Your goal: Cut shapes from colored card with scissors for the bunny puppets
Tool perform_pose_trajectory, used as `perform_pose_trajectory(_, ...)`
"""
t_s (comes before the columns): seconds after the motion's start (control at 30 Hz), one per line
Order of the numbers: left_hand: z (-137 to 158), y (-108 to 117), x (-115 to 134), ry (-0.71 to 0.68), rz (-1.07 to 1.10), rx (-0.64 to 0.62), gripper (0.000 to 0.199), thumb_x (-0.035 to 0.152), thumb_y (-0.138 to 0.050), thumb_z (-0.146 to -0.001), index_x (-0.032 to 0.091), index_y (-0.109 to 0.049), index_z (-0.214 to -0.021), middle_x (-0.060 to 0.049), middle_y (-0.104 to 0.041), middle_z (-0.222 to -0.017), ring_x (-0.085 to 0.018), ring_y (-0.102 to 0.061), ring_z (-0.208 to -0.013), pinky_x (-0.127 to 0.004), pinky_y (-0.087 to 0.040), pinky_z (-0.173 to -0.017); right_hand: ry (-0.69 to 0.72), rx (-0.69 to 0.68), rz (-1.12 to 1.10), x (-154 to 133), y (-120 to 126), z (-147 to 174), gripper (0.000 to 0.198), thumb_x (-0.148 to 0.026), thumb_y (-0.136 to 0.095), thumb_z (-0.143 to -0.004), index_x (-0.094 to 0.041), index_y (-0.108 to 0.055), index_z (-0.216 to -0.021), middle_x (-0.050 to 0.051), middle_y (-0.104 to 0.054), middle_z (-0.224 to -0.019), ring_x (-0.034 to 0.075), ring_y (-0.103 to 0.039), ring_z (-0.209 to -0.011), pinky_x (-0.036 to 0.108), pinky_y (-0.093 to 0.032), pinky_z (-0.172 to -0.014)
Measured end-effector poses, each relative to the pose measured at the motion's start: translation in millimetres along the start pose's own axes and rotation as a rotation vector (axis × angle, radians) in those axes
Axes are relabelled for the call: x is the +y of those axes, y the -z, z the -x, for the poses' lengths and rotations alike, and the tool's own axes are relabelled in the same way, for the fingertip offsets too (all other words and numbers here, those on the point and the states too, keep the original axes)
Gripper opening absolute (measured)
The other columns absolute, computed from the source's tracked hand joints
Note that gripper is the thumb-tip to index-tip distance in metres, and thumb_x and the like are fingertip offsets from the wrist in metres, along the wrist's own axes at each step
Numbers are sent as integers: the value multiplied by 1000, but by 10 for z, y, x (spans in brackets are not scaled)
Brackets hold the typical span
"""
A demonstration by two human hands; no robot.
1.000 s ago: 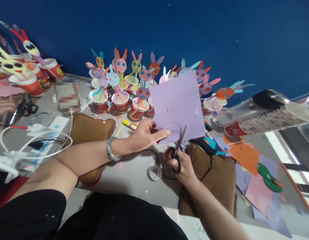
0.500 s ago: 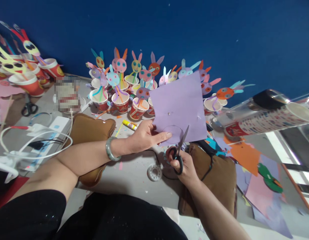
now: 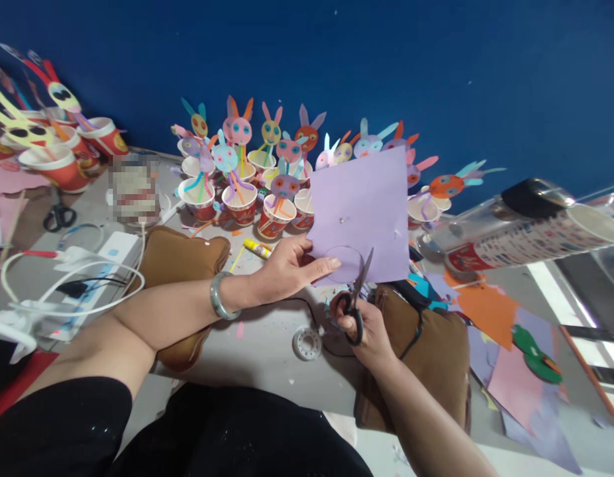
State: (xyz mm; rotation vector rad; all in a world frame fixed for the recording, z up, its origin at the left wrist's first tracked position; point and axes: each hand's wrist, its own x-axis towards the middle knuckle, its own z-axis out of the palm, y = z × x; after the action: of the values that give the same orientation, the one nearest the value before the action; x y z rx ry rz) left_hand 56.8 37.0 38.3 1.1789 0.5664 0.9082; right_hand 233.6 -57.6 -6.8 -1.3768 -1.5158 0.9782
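Note:
Between the thumb and fingers of my left hand [image 3: 291,268] is the lower left edge of a purple sheet of paper [image 3: 361,199]. A round outline is drawn near the sheet's bottom edge, beside my thumb. My right hand [image 3: 369,331] grips black-handled scissors [image 3: 359,295], fingers through the loops and blades pointing up. The blades lie at the sheet's lower edge, just right of the drawn circle, and look nearly closed. A white spool-like ring [image 3: 307,344] rests on the table below the paper.
Behind the paper stand several paper cups [image 3: 240,202] with rabbit-faced figures. A clear tube of stacked cups [image 3: 515,228] is at the right, above coloured paper sheets [image 3: 518,384]. Brown cushions [image 3: 180,258] lie on both sides. A power strip [image 3: 101,278] with white cables sits at left.
The purple sheet has turned slightly and shifted a little to the right in my left hand. The scissors stay at nearly the same spot by the outline.

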Motion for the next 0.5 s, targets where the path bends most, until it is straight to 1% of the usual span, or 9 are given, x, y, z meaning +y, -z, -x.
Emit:
perform_pose_trajectory(0.1,0,7,15,-12,-42,0,45,54,-77,-73,14,-57,-75,2,-54,-64,-6,-46,-55,-21,-37,-51,2,-16,-6,-10,-6,-3,64,-81,-59,-74,-20,-49,-58,1,-50,-60,15,-43,-60,29,-33,-55)
perform_pose_trajectory(0.23,2,29,11,-33,-153,11,43,50,-76,-74,15,-52,-70,3,-50,-63,-7,-43,-57,-21,-34,-51,5,-50,5,-36,7,-17,65,-82,-57,-74,-19,-49,-60,2,-51,-64,15,-44,-61,29,-34,-56)
perform_pose_trajectory(0.4,6,49,-14,-79,-211,-28,36,44,-71,-79,15,-52,-70,3,-48,-62,-7,-43,-57,-22,-33,-52,28,-66,41,-58,45,-35,66,-83,-55,-75,-19,-50,-60,2,-51,-63,15,-44,-61,29,-34,-56)
perform_pose_trajectory(0.5,4,54,-17,-72,-243,-15,39,45,-72,-78,16,-48,-66,3,-46,-61,-7,-42,-57,-22,-33,-52,44,-62,58,-67,60,-37,66,-82,-55,-76,-19,-49,-58,2,-51,-62,16,-45,-61,29,-34,-57)
